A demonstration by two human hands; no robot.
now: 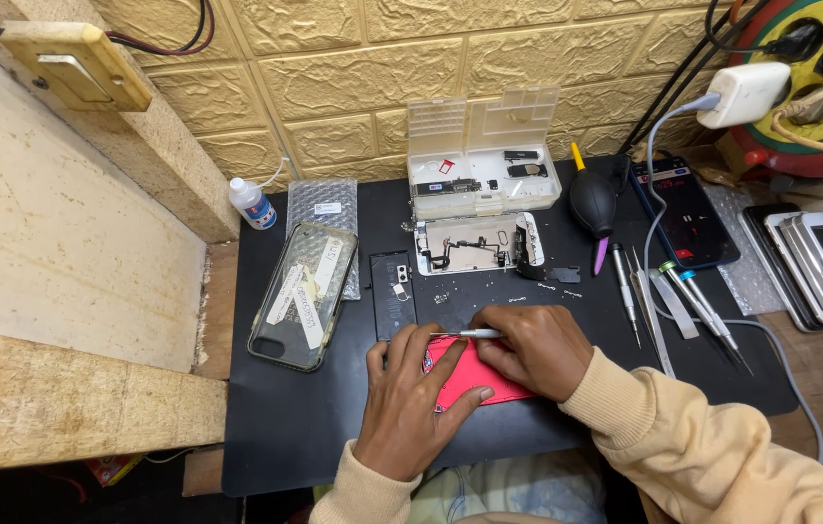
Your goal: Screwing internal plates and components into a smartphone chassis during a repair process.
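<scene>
Left hand (411, 403): mine — fingers spread flat, pinning the flat red phone shell (469, 376).
Right hand (537, 349): pinching thin silver tweezers (469, 334) over it.
Surface: black rubber work mat (285, 427).

Bare mat (285, 427) left; tools (668, 301) crowding right.

Left hand (409, 403) flat on red phone (472, 378); right hand (539, 347) pinches tweezers (469, 334) (black mat (295, 427) beneath).
</scene>
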